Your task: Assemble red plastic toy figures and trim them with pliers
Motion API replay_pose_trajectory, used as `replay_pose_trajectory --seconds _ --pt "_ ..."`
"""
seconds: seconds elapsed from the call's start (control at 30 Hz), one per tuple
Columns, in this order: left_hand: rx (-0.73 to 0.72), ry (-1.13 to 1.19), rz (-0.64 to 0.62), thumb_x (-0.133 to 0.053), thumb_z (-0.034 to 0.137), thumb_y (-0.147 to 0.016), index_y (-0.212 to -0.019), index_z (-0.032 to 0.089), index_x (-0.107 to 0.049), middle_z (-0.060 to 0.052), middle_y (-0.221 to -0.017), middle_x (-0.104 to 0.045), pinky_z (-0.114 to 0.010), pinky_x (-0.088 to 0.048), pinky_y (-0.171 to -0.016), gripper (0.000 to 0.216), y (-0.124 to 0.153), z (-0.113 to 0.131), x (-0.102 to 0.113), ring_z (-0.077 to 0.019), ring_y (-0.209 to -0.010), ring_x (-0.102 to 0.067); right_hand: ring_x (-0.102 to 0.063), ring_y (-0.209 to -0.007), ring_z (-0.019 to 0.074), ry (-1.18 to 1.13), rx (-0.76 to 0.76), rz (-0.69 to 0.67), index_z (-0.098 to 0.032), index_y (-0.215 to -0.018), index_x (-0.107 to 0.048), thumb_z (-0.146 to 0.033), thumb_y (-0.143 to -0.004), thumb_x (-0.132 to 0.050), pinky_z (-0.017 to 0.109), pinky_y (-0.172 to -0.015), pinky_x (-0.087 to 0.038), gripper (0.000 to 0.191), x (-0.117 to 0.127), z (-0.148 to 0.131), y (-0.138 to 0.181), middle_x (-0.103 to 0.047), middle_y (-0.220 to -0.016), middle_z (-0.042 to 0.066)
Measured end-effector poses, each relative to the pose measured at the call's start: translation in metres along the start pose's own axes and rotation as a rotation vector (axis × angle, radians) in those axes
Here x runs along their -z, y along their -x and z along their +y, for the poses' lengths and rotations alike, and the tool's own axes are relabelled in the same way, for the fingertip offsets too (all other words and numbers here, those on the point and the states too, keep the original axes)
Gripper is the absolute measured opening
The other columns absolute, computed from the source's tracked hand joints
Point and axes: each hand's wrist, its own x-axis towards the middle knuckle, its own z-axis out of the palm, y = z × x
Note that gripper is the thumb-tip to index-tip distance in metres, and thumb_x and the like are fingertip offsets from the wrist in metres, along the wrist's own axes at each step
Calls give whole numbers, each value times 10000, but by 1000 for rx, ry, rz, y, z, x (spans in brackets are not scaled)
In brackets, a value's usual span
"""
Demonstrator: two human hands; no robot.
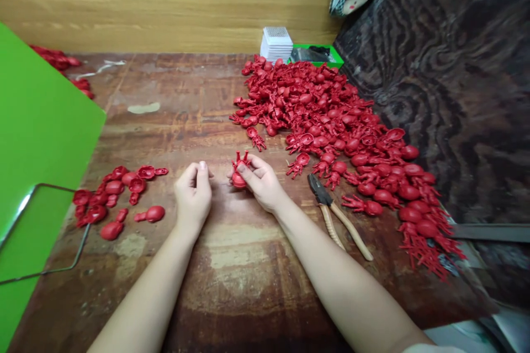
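Observation:
My right hand (pixel 261 181) is closed round a small red plastic piece (pixel 239 172) with short prongs, held just above the worn wooden table (pixel 232 265). My left hand (pixel 193 190) rests beside it, fingers curled together in a pinch; whether anything is in them is hidden. A large heap of red plastic pieces (pixel 331 121) lies to the right of my hands. A smaller group of separated red pieces (pixel 118 193) lies to the left.
Cutting pliers (pixel 337 215) with tan handles lie just right of my right forearm. A green board (pixel 37 138) with a wire frame (pixel 49 231) covers the left edge. A white block (pixel 276 43) and a green box (pixel 317 55) stand at the back by the wooden wall.

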Motion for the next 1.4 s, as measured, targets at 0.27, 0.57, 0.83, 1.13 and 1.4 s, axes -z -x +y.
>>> replay_pose_trajectory --seconds 0.27,0.57,0.83,1.13,1.4 --pt "-10 196 -198 -609 650 -1008 -1034 187 -811 -144 -1165 -802 -423 -606 -977 505 5 9 -11 -290 -1095 -751 -629 -680 130 132 20 -73 -233 -974 -701 -770 -894 -717 248 -660 -559 543 -15 -6 9 -677 -798 -20" --pt "287 526 -296 -812 624 -878 -1324 216 -719 -151 -1365 -758 -379 -642 -956 611 9 3 -25 -280 -1194 -753 -613 -1036 240 480 290 147 -242 -922 -743 -701 -1006 -593 390 -1012 -514 491 -13 2 3 -703 -1011 68" --pt "570 860 -355 -935 505 -773 -1034 146 -734 -88 -966 -804 -230 -562 -547 487 -4 6 -20 -143 -665 -703 -701 -1036 239 907 409 352 -233 -1197 -735 -532 -1079 -538 382 -984 -548 377 16 -68 21 -767 -1122 91" --pt "690 1157 -302 -717 313 -942 -1016 135 -737 -44 -819 -753 -342 -617 -647 193 -9 14 5 -95 -469 -543 -758 -801 313 1368 318 604 -220 -922 -770 -586 -959 -549 452 -755 -615 429 110 -81 176 -801 -919 149" --pt "714 1236 -279 -631 467 -1077 -1023 154 -687 53 -723 -637 -270 -558 -578 322 2 17 9 -82 -486 -510 -696 -656 340 1529 375 624 -241 -721 -677 -637 -1021 -403 495 -655 -598 568 119 -37 169 -702 -707 155"
